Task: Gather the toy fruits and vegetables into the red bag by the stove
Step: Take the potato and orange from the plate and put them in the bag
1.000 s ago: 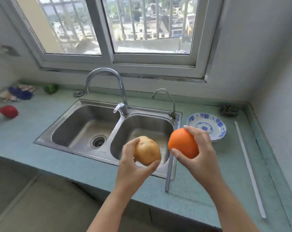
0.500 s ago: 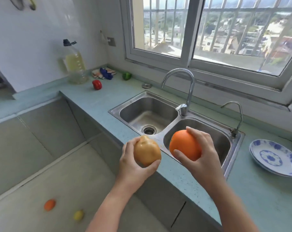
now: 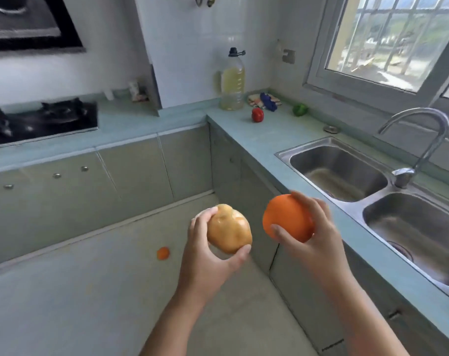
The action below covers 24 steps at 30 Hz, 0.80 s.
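Observation:
My left hand (image 3: 205,255) grips a tan toy potato (image 3: 228,228) in front of me, above the floor. Beside it, my right hand (image 3: 318,235) holds a toy orange (image 3: 286,218). A red toy pepper (image 3: 257,114) and a green toy pepper (image 3: 300,109) lie on the far corner of the counter. A small orange toy fruit (image 3: 163,253) lies on the floor. The black stove (image 3: 38,122) is at the far left. No red bag shows in this view.
A blue-green counter (image 3: 264,140) runs in an L, with a double steel sink (image 3: 336,170) and tap (image 3: 421,140) at the right. An oil bottle (image 3: 232,80) and a blue cloth (image 3: 268,100) stand in the corner. Cabinets (image 3: 141,173) line the floor.
My view has swung left from the sink toward the corner and the stove. Both hands keep their hold on the potato and the orange. The blue plate has left the view.

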### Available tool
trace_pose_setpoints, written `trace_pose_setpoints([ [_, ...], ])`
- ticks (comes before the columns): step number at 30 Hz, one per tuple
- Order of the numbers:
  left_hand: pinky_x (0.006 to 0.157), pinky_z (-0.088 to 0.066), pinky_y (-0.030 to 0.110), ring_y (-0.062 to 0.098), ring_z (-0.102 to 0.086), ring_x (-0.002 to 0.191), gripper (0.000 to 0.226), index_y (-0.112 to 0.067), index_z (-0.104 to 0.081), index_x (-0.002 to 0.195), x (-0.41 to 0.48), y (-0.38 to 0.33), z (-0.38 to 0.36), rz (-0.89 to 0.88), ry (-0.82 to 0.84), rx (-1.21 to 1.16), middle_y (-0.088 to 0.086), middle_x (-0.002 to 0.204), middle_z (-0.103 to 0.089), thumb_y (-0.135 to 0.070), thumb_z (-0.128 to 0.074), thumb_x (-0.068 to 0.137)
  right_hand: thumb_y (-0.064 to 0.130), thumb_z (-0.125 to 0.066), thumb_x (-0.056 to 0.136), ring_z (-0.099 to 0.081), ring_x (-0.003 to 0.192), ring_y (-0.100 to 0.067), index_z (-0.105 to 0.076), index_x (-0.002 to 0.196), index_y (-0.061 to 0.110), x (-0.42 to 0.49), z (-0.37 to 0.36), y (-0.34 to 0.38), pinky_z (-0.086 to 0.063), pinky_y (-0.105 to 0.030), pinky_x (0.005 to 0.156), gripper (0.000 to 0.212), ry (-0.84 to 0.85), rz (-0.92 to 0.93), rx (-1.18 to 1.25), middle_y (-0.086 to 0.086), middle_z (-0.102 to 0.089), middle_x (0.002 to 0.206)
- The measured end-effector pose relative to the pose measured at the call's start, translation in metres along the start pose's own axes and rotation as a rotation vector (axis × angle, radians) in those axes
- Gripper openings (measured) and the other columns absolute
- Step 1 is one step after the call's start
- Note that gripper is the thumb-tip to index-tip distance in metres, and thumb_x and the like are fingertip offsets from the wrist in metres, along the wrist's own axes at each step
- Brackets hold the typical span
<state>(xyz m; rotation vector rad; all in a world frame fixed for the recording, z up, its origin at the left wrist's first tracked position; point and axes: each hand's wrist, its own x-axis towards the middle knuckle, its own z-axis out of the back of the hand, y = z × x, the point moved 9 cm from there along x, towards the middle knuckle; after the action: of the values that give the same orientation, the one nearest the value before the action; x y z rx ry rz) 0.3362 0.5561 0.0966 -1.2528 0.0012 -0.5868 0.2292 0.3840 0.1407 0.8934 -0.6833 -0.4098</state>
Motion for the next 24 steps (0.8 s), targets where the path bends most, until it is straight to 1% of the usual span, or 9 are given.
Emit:
trace_pose_setpoints([
  [2, 0.090, -0.044, 0.024, 0.007, -0.050, 0.111, 0.077, -0.040, -0.040, 0.121, -0.012, 0.024, 0.053, 0.026, -0.087, 0.027, -0.013, 0.126, -0.046, -0.054, -0.071, 0.052, 0.039, -0.069, 0.062, -0.041, 0.107, 0.013, -0.046, 0.118, 0.047, -0.008, -0.051, 0.026, -0.037, -0.001, 0.073, 0.061, 0.092, 0.027, 0.033, 0.020, -0.042, 0.119],
  [4, 0.088, -0.043, 0.020, 0.006, -0.050, 0.109, 0.076, -0.042, -0.040, 0.120, -0.022, 0.037, 0.084, 0.051, -0.137, 0.057, -0.014, 0.123, -0.048, -0.056, -0.071, 0.051, 0.038, -0.069, 0.063, -0.040, 0.106, 0.014, -0.047, 0.121, 0.043, -0.015, -0.081, 0.041, -0.036, 0.001, 0.076, 0.062, 0.143, 0.042, 0.072, 0.018, -0.042, 0.122],
  [6, 0.085, -0.041, 0.013, 0.001, -0.049, 0.107, 0.074, -0.044, -0.039, 0.117, -0.034, 0.052, 0.124, 0.090, -0.203, 0.063, -0.017, 0.121, -0.048, -0.057, -0.070, 0.051, 0.038, -0.069, 0.063, -0.040, 0.107, 0.014, -0.047, 0.121, 0.042, -0.022, -0.119, 0.065, -0.037, -0.001, 0.076, 0.062, 0.205, 0.092, 0.083, 0.017, -0.041, 0.122],
  [9, 0.085, -0.041, 0.012, -0.004, -0.046, 0.108, 0.073, -0.045, -0.039, 0.116, -0.051, 0.069, 0.181, 0.113, -0.309, 0.079, -0.021, 0.121, -0.045, -0.057, -0.070, 0.052, 0.037, -0.071, 0.064, -0.040, 0.110, 0.011, -0.047, 0.122, 0.040, -0.033, -0.172, 0.095, -0.039, -0.005, 0.078, 0.063, 0.304, 0.142, 0.099, 0.017, -0.041, 0.122],
  [12, 0.085, -0.042, 0.014, -0.005, -0.045, 0.110, 0.075, -0.043, -0.038, 0.119, -0.068, 0.088, 0.228, 0.159, -0.411, 0.112, -0.020, 0.122, -0.044, -0.057, -0.069, 0.053, 0.025, -0.079, 0.069, -0.039, 0.108, 0.012, -0.047, 0.123, 0.037, -0.040, -0.222, 0.118, -0.037, 0.000, 0.076, 0.063, 0.403, 0.199, 0.102, 0.015, -0.042, 0.121],
  [14, 0.086, -0.042, 0.017, -0.006, -0.044, 0.111, 0.077, -0.040, -0.038, 0.122, -0.078, 0.101, 0.254, 0.193, -0.478, 0.116, -0.020, 0.124, -0.043, -0.057, -0.069, 0.054, 0.023, -0.079, 0.070, -0.039, 0.106, 0.014, -0.047, 0.122, 0.036, -0.043, -0.255, 0.131, -0.036, 0.002, 0.075, 0.063, 0.473, 0.225, 0.108, 0.015, -0.042, 0.121],
  [18, 0.091, -0.046, 0.027, -0.002, -0.045, 0.112, 0.081, -0.032, -0.041, 0.125, -0.090, 0.131, 0.299, 0.272, -0.604, 0.119, -0.021, 0.125, -0.042, -0.057, -0.071, 0.055, 0.024, -0.079, 0.070, -0.039, 0.102, 0.020, -0.047, 0.121, 0.036, -0.043, -0.322, 0.157, -0.036, 0.002, 0.073, 0.062, 0.587, 0.280, 0.148, 0.013, -0.042, 0.119],
  [21, 0.092, -0.047, 0.032, 0.003, -0.047, 0.113, 0.078, -0.037, -0.042, 0.122, -0.084, 0.153, 0.333, 0.314, -0.690, 0.140, -0.021, 0.125, -0.043, -0.055, -0.072, 0.053, 0.035, -0.076, 0.066, -0.040, 0.099, 0.021, -0.045, 0.119, 0.040, -0.036, -0.375, 0.174, -0.036, 0.002, 0.072, 0.061, 0.664, 0.307, 0.201, 0.015, -0.043, 0.117],
  [24, 0.092, -0.047, 0.030, 0.001, -0.047, 0.112, 0.074, -0.042, -0.041, 0.117, -0.062, 0.167, 0.366, 0.330, -0.755, 0.175, -0.022, 0.123, -0.044, -0.054, -0.072, 0.052, 0.037, -0.073, 0.065, -0.042, 0.097, 0.021, -0.044, 0.117, 0.043, -0.019, -0.429, 0.190, -0.037, 0.001, 0.069, 0.059, 0.736, 0.309, 0.253, 0.013, -0.044, 0.115],
])
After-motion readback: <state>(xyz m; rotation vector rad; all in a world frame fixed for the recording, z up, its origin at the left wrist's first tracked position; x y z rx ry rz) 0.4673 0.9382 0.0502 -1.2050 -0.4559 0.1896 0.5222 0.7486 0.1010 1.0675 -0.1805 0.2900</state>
